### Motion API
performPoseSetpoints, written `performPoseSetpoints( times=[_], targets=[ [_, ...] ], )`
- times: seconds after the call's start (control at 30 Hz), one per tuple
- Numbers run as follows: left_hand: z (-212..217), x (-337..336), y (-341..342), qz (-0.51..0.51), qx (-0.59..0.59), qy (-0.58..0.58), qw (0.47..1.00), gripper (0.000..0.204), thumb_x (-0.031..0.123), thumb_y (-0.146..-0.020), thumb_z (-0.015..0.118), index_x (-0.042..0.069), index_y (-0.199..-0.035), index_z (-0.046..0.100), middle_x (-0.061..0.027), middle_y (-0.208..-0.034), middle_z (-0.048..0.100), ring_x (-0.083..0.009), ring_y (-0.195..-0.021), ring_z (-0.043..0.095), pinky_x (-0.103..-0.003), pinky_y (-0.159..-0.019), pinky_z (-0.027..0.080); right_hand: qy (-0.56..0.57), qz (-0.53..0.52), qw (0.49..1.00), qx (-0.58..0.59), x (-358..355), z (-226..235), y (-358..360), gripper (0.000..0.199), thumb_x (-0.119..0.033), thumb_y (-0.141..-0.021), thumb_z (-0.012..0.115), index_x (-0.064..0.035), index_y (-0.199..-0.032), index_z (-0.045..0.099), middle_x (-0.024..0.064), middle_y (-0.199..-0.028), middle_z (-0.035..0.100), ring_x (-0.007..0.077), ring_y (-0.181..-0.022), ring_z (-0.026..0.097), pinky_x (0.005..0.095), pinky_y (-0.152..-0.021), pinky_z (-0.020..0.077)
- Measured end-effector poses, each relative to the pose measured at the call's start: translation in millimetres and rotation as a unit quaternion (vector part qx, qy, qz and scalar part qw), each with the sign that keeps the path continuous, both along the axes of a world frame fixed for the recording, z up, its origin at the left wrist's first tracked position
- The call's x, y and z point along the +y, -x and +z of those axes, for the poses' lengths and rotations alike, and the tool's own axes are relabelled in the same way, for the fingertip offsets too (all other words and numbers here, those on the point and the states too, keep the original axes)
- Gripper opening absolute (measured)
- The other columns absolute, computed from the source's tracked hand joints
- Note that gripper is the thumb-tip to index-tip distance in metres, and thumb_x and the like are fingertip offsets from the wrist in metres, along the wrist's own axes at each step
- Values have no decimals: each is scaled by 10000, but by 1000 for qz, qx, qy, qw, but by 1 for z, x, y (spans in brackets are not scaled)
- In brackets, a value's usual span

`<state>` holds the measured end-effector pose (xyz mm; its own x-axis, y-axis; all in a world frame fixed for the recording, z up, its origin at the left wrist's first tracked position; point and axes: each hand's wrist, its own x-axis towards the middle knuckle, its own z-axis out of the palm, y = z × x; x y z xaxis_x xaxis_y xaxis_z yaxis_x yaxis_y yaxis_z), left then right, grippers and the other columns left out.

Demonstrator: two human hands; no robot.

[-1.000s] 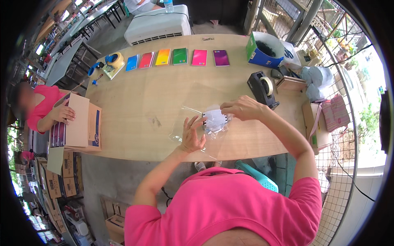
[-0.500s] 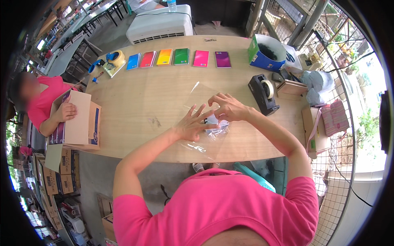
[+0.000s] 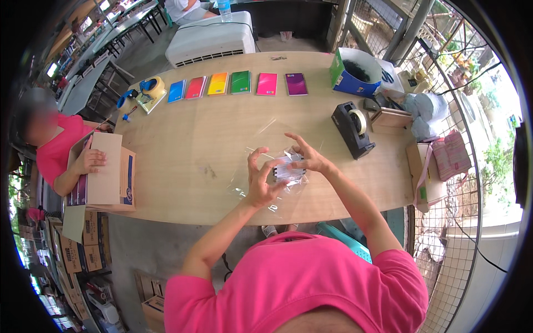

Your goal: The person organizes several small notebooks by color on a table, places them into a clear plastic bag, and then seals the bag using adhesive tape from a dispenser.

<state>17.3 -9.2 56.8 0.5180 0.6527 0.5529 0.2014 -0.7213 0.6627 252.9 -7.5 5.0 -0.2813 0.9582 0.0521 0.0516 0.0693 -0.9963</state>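
Observation:
A small whitish bundle with dark marks along its side (image 3: 289, 170) stands on the wooden table (image 3: 183, 144) in front of me; its exact kind is hard to make out. Clear plastic film (image 3: 273, 208) spreads beneath it and gathers round it, shiny and creased. My left hand (image 3: 263, 180) grips the bundle's left and near side, fingers curved and thumb at the near edge. From the right, my right hand (image 3: 310, 157) closes on its other side, with one finger across the top and another raised. My fingers partly hide it.
Several coloured notebooks (image 3: 241, 83) line the far side. At right are a black tape dispenser (image 3: 353, 130) and a blue-green box (image 3: 358, 83). Tape rolls (image 3: 151, 87) lie far left. A co-worker's hand (image 3: 91, 161) rests on an open carton (image 3: 125, 177).
My left hand has turned and moved from lying spread over the film to curving round the bundle. My right hand has come down onto it. More of the bundle shows.

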Motion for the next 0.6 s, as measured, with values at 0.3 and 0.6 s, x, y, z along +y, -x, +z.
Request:
performPoseSetpoints(
  times=[0.3,0.6],
  targets=[
    [-32,18,-17,30,3,51,998,355,173,-725,810,29,-1006,647,-209,-1338,445,-356,-1268,438,-460,-1031,401,29,10,1000,0,6,7,8,942,-114,-728,787,-114,-1505,253,103,-976,633,194,-922,607,355,-853,487],
    [-35,35,-22,9,-83,404,911,622,-16,-618,830,30,-1189,587,-67,-949,647,-163,-891,630,-318,-839,511,27,-69,996,-45,0,28,6,490,-6,-803,671,-20,-1285,586,81,-1152,612,196,-1097,599,334,-933,495]
  ],
)
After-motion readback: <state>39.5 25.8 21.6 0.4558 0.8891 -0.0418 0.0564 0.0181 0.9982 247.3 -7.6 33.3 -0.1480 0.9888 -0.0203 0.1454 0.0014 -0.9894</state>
